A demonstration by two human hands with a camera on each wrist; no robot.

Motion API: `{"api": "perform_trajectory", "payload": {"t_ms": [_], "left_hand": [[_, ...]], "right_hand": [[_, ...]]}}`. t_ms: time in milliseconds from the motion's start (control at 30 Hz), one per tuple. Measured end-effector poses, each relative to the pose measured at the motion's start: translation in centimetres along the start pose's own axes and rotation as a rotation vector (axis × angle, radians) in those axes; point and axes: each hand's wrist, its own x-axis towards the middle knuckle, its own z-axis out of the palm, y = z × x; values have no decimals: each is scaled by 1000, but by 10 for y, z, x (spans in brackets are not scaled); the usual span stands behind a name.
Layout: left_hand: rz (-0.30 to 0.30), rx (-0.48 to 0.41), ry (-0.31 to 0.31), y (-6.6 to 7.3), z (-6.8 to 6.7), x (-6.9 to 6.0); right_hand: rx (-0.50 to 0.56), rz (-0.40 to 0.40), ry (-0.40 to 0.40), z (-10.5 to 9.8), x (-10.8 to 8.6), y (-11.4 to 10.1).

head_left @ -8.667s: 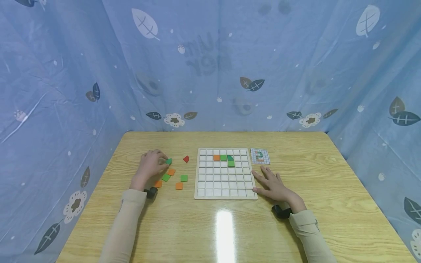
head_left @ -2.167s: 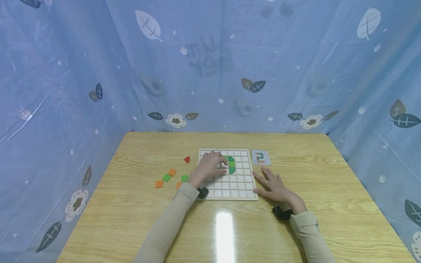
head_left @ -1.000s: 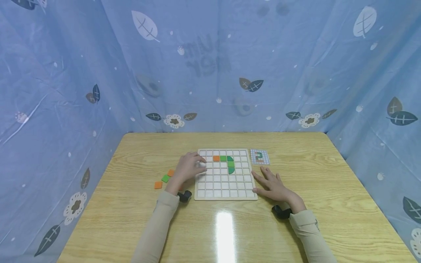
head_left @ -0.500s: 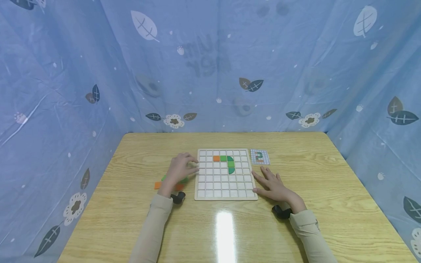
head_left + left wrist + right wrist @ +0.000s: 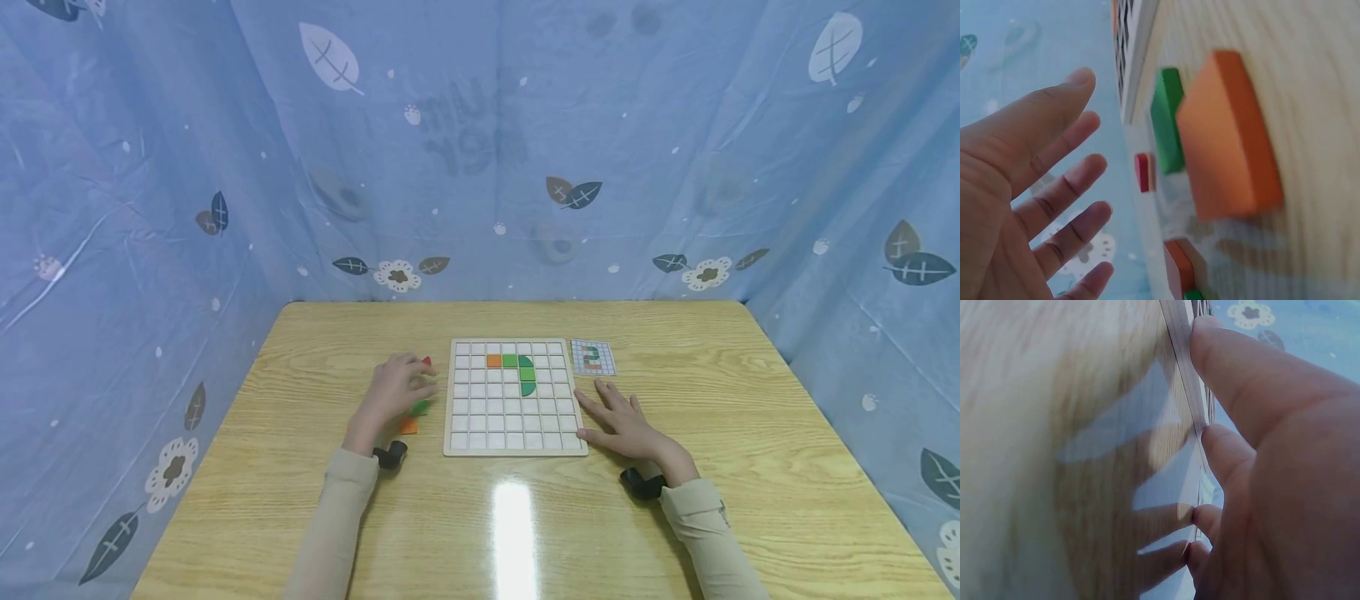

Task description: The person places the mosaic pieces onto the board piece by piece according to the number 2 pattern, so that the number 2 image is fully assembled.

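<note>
My left hand [image 5: 393,390] hovers over the loose tiles left of the white grid board [image 5: 480,421], its fingers loosely extended and holding nothing. Near its fingertips lie a red quarter-round tile [image 5: 427,361], a green square tile [image 5: 419,408] and an orange square tile [image 5: 408,426]. The left wrist view shows thumb and fingers apart, with the orange tile [image 5: 1225,140], green tile [image 5: 1167,122] and red tile [image 5: 1142,172] beside them. On the board sit an orange square, green squares and two green quarter-rounds [image 5: 528,389]. My right hand [image 5: 622,423] touches the board's right edge with spread fingers.
A small pattern card [image 5: 593,357] lies beyond my right hand, beside the board's upper right corner. The wooden table [image 5: 420,517] is bordered by a blue patterned curtain [image 5: 480,208]. Other loose tiles are hidden under my left hand in the head view.
A green quarter-round tile has gone from the left pile onto the board, below the green square. My left hand has since moved back leftward from the board, empty. The right hand stays put.
</note>
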Motion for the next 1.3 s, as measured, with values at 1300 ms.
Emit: {"api": "perform_trajectory", "payload": {"t_ms": [1300], "left_hand": [[-53,97,27,-48,-26,-47]], "right_hand": [[-7,-9,3,-1,0,-1]]}}
